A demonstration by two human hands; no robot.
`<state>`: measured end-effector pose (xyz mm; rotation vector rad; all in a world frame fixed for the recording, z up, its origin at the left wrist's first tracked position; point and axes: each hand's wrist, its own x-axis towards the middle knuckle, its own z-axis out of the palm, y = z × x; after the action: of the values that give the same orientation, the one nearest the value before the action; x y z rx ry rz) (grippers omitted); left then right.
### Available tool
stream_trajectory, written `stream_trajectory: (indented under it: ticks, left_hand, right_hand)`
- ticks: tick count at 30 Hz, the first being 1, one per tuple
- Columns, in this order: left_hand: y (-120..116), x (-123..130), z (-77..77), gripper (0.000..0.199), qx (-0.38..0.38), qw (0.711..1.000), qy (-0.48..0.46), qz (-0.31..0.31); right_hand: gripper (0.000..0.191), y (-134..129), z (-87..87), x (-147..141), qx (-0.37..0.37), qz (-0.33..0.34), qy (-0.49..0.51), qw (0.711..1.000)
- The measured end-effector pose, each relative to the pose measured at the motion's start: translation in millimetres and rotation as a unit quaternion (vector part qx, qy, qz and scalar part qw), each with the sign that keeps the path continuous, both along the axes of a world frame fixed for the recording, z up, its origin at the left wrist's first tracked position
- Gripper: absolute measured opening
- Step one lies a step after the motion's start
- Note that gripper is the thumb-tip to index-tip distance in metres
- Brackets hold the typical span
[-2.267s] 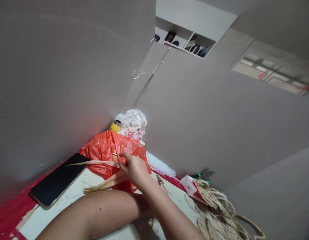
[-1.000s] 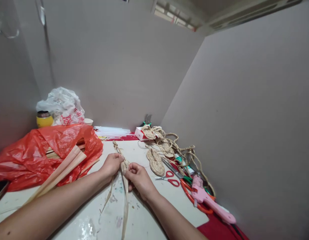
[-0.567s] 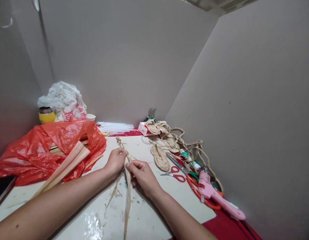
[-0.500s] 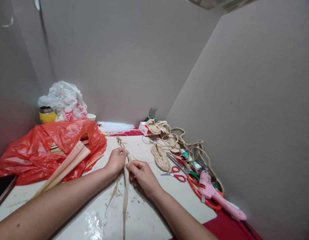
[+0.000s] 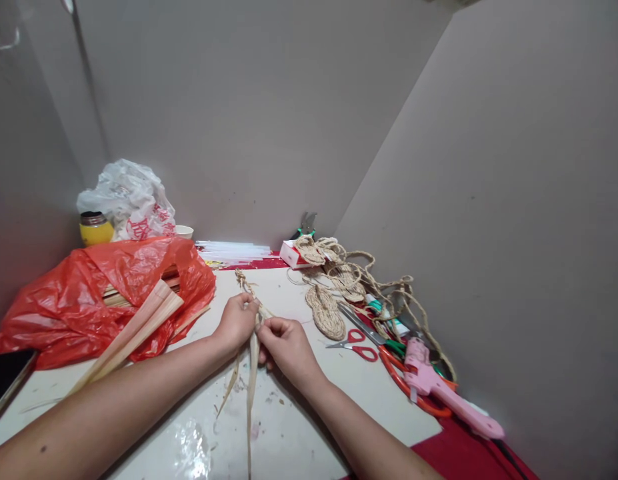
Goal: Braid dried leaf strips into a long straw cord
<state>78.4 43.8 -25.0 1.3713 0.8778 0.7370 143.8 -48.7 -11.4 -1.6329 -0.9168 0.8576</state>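
Note:
Over the middle of a white board (image 5: 289, 427), my left hand (image 5: 239, 321) pinches a braid of dry, straw-coloured plant fibre (image 5: 245, 283). The braid's knotted end points away from me, beyond my fingers. Close beside it, my right hand (image 5: 286, 347) is closed on the loose fibre strands (image 5: 252, 380) just below the braided part. One long strand hangs toward me past the near edge of view, and a shorter one (image 5: 229, 387) trails to the left. My fingertips hide where the strands cross.
Woven fibre soles (image 5: 325, 313), red-handled scissors (image 5: 356, 345), larger shears (image 5: 361, 325) and a pink glue gun (image 5: 439, 387) lie to the right. A red plastic bag (image 5: 109, 267) with dry husks (image 5: 133, 327) fills the left. White sticks (image 5: 233, 252) lie behind.
The view has shifted slightly, so things on the right appear a little farther right. Both hands keep their hold on the fibre, with only small finger movement.

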Motion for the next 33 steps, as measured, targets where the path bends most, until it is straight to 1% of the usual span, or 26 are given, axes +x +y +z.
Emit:
stream_trajectory:
  ticks: [5,9,13,17,19,22,24,26,28,30,31,33]
  left_hand:
    - [0.3,0.8,1.4,0.016,0.008,1.000,-0.003,0.000]
    - [0.3,0.5,3.1,0.016,0.002,1.000,-0.010,-0.007]
    - [-1.7,-1.7,7.1,0.018,-0.032,0.999,-0.005,-0.019]
    - [-2.8,-2.4,11.0,0.019,-0.069,0.997,0.002,-0.030]
    - [-2.1,-2.0,11.8,0.019,-0.081,0.996,0.004,-0.031]
    - [-0.4,-2.1,12.6,0.019,-0.093,0.995,0.004,-0.032]
    - [0.2,-2.7,13.8,0.019,-0.098,0.995,0.001,-0.035]
    - [0.3,-3.7,15.3,0.020,-0.102,0.994,-0.004,-0.039]
    - [0.0,-4.7,16.6,0.020,-0.105,0.994,-0.005,-0.041]
    - [-0.2,-5.4,17.2,0.020,-0.107,0.993,-0.004,-0.041]
    - [-0.3,-5.6,17.3,0.020,-0.108,0.993,-0.003,-0.042]
    - [-0.4,-6.0,17.1,0.021,-0.110,0.993,-0.003,-0.044]
  right_hand:
    - [0.022,-0.6,1.0,-5.3,0.049,-0.021,-0.090,0.995]
    - [0.025,0.3,-1.7,-5.5,0.066,-0.042,-0.148,0.986]
    - [0.025,-0.2,-2.1,4.5,0.070,-0.073,-0.169,0.980]
    - [0.027,-4.8,10.2,13.5,0.095,-0.097,-0.168,0.976]
    - [0.026,-7.7,19.6,16.9,0.127,-0.115,-0.121,0.978]
    - [0.022,-13.3,34.6,27.2,0.177,-0.161,0.014,0.971]
    - [0.023,-20.6,46.6,39.9,0.210,-0.197,0.103,0.952]
    - [0.025,-33.2,63.2,56.6,0.256,-0.227,0.163,0.926]
    - [0.028,-52.2,85.7,75.4,0.306,-0.248,0.173,0.903]
    - [0.027,-76.7,112.1,94.1,0.324,-0.276,0.149,0.892]
    - [0.027,-90.1,125.2,102.8,0.341,-0.296,0.120,0.884]
    - [0.024,-116.7,148.0,117.3,0.371,-0.329,0.015,0.868]
